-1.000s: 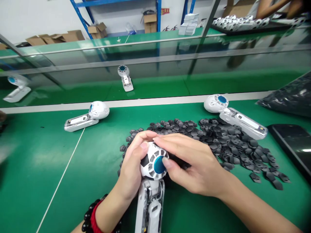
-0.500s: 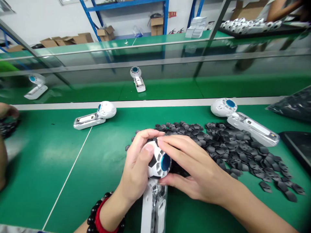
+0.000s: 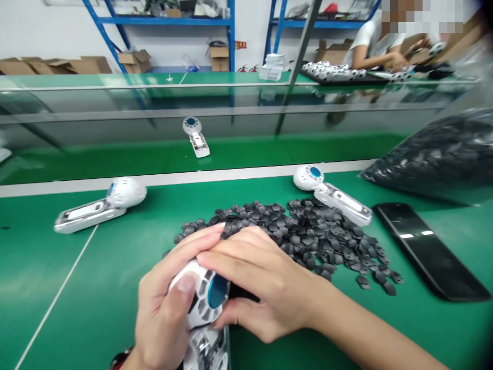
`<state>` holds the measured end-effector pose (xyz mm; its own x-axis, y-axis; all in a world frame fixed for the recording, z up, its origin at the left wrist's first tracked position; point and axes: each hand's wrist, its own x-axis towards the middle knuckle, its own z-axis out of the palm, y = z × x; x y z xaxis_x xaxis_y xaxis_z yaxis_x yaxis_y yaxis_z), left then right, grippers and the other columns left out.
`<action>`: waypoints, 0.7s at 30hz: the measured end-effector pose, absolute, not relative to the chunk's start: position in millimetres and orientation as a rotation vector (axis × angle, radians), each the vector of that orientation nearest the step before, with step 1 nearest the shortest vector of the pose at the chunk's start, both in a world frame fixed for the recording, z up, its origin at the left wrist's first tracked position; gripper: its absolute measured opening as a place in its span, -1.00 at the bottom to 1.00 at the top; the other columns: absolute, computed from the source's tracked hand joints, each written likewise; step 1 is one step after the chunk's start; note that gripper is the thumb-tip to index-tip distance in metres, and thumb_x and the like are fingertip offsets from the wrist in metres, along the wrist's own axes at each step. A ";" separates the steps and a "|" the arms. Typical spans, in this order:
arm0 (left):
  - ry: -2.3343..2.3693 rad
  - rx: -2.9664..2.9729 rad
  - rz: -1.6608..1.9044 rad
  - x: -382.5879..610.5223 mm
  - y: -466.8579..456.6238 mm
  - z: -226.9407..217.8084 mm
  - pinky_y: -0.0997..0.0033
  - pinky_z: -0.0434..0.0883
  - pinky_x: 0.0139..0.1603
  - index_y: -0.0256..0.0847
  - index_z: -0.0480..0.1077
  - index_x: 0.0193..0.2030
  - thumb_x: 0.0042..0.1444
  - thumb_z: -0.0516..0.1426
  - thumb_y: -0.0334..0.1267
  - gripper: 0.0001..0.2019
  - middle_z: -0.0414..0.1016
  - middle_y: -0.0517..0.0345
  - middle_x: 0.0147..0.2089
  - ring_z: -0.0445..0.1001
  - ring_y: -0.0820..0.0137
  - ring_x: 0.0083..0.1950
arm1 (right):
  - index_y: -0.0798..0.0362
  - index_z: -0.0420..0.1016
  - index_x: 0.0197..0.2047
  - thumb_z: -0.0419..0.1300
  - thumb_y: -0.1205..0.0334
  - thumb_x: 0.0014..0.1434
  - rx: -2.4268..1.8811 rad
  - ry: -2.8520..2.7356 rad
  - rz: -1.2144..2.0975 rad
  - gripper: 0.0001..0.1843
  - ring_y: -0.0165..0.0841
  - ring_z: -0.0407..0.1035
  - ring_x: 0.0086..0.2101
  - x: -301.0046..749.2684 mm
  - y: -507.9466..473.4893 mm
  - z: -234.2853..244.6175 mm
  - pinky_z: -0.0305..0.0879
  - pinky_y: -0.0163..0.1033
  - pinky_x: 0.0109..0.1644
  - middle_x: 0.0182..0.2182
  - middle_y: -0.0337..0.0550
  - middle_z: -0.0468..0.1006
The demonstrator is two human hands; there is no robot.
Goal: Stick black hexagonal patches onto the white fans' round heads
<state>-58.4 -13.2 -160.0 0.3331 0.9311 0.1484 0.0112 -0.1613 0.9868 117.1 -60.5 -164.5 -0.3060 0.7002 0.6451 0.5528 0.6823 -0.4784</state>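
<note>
Between my hands is a white handheld device that looks like a small fan, with a ball-shaped head, a blue disc ringed by slots and black patches. Its clear-cased handle points down toward me. My left hand is wrapped round the left of the head, thumb on the near face. My right hand grips the right side, fingertips on top and thumb low by the neck. Whether a small piece lies under the fingertips is hidden. Just behind the hands spreads a heap of black angular plastic pieces.
Similar white devices lie at the left, at the right and beyond the white strip. At the right are a black tray and a dark plastic bag. Across the glass, a person works beside a tray of black-and-white balls.
The view has turned right, so the bench things sit further left in it and more of the tray and bag shows. Both hands keep their hold on the device.
</note>
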 end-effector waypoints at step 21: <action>0.899 1.417 1.020 -60.1 -10.0 -159.0 0.28 0.42 0.25 0.08 0.68 -0.20 0.15 0.24 0.00 -0.80 0.69 0.25 -0.05 0.54 0.15 0.12 | 0.22 0.32 0.25 0.17 -0.01 0.40 -0.967 -1.986 0.048 -0.47 -0.25 0.42 0.06 110.7 -61.5 -172.6 0.03 -0.06 0.45 0.01 0.00 0.61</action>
